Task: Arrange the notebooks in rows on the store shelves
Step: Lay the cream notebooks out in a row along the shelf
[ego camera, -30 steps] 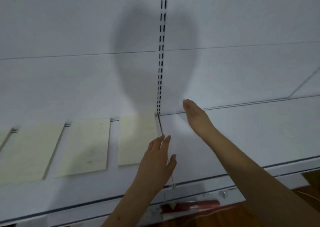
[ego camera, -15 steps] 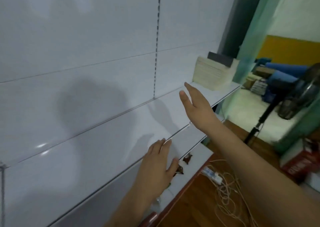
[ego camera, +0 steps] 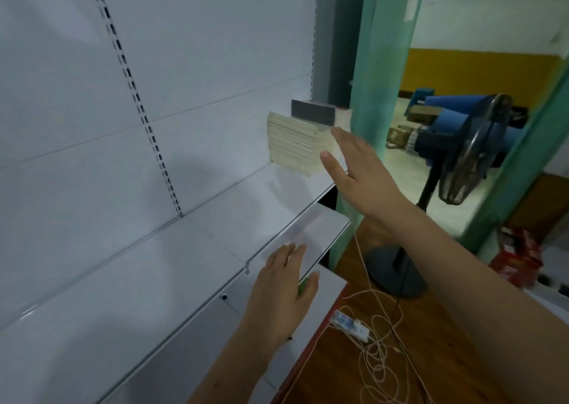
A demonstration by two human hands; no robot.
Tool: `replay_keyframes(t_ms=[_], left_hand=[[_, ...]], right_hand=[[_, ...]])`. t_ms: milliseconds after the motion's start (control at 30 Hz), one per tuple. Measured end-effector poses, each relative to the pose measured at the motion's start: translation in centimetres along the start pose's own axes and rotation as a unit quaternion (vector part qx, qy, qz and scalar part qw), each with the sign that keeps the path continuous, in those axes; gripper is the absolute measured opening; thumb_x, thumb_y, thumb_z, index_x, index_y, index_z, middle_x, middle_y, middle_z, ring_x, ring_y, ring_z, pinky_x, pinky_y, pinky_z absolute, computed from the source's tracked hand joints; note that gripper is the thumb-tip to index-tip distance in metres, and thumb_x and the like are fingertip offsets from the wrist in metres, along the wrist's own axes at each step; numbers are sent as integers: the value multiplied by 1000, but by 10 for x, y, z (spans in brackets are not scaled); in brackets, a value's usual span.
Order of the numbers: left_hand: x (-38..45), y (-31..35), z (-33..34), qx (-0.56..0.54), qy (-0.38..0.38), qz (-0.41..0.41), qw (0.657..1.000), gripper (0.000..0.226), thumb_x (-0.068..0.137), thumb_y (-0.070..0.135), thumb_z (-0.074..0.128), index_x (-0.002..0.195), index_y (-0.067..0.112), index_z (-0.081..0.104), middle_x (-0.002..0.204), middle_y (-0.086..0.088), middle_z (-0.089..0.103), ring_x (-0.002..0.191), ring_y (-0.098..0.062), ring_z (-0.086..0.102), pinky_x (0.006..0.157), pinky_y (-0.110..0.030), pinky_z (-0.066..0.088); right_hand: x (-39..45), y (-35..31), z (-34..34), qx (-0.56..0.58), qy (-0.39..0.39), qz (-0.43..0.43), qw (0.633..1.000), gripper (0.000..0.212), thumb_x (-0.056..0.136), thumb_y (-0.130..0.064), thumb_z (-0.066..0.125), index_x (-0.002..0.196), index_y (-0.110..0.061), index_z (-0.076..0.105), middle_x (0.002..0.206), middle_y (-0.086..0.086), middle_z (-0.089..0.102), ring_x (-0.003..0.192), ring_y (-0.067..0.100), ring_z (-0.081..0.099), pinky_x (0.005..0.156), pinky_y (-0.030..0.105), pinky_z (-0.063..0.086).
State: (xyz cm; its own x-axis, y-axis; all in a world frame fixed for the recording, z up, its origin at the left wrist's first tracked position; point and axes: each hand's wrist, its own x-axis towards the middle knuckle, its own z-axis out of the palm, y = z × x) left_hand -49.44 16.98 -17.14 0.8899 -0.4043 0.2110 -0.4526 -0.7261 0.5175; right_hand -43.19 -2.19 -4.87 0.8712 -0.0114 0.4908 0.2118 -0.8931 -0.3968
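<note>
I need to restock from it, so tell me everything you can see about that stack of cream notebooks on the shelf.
The tall stack of thin cream notebooks lies flat at the far right end of the white metal shelf, by the back panel. Page edges show as fine lines. A grey block rests on top. The open right hand reaches toward it; contact is unclear.

View has swung further right: the cream stack of notebooks at the white metal shelf end is now much closer. Right hand has reached out to just beside the stack, fingers straight. Left hand sits lower, over the shelf's front edge.
</note>
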Motion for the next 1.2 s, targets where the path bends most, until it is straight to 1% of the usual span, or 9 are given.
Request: replay_keyframes(t_ms=[300, 433, 667, 767, 900, 967, 1033, 1133, 1200], left_hand=[[176, -28, 27, 18, -5, 13, 1000, 62, 101, 54, 33, 156, 28, 21, 163, 4, 21, 149, -13, 17, 120, -33, 22], [240, -40, 37, 40, -16, 12, 999, 62, 102, 52, 32, 156, 25, 22, 163, 0, 22, 150, -15, 16, 121, -36, 23], [312, -53, 49, 76, -38, -24, 996, 65, 100, 53, 36, 156, 25, 19, 164, 0, 19, 151, -17, 14, 119, -37, 21], [334, -59, 54, 89, -29, -52, 994, 66, 100, 53, 38, 156, 25, 20, 163, -1, 20, 150, -17, 16, 119, -37, 22], [355, -62, 59, 83, -5, -101, 991, 66, 100, 54, 38, 156, 25, 20, 163, 1, 22, 150, -15, 16, 119, -35, 21], [364, -66, 59, 70, 10, -121, 990, 66, 100, 54, 40, 156, 25, 22, 162, 1, 25, 149, -14, 19, 119, -34, 23], [372, -68, 55, 39, 45, -134, 989, 63, 99, 50, 44, 154, 23, 28, 158, 2, 32, 146, -12, 26, 117, -28, 24], [382, -60, 39, -88, 118, -169, 975, 51, 100, 43, 48, 147, 26, 40, 142, 17, 46, 131, 0, 44, 104, -10, 26], [390, -50, 27, -288, 156, -205, 922, 47, 98, 47, 50, 142, 35, 41, 131, 23, 54, 115, 10, 54, 99, -7, 36]], right_hand=[[141, 86, 39, -50, -19, -2, 999, 69, 99, -61, 23, 155, -21, 23, 161, 2, 25, 148, 22, 21, 119, 42, 19], [199, 116, 57, -71, -29, -14, 997, 67, 100, -58, 28, 154, -19, 24, 160, 3, 26, 148, 21, 21, 117, 38, 19], [281, 171, 100, -54, -73, -34, 995, 75, 96, -68, 21, 153, -21, 25, 159, 3, 29, 147, 23, 26, 117, 48, 28], [310, 188, 130, -49, -114, -26, 992, 72, 97, -64, 28, 154, -20, 25, 159, 3, 29, 146, 24, 28, 118, 45, 26], [327, 205, 173, 5, -244, 41, 969, 64, 98, -59, 34, 144, -15, 39, 143, 8, 50, 126, 26, 52, 102, 37, 42], [323, 213, 189, 1, -230, 33, 973, 54, 101, -52, 35, 133, -13, 51, 126, 8, 62, 111, 25, 61, 92, 32, 46], [317, 217, 192, -27, -156, 5, 987, 45, 103, -44, 36, 122, -13, 62, 109, 6, 69, 98, 23, 66, 79, 26, 47], [306, 217, 181, -27, -95, -35, 994, 41, 104, -40, 33, 105, -16, 66, 88, 0, 67, 75, 15, 62, 58, 14, 31], [292, 208, 170, -3, -73, -63, 995, 42, 104, -41, 32, 112, -18, 66, 92, 0, 69, 77, 15, 65, 62, 9, 33]])
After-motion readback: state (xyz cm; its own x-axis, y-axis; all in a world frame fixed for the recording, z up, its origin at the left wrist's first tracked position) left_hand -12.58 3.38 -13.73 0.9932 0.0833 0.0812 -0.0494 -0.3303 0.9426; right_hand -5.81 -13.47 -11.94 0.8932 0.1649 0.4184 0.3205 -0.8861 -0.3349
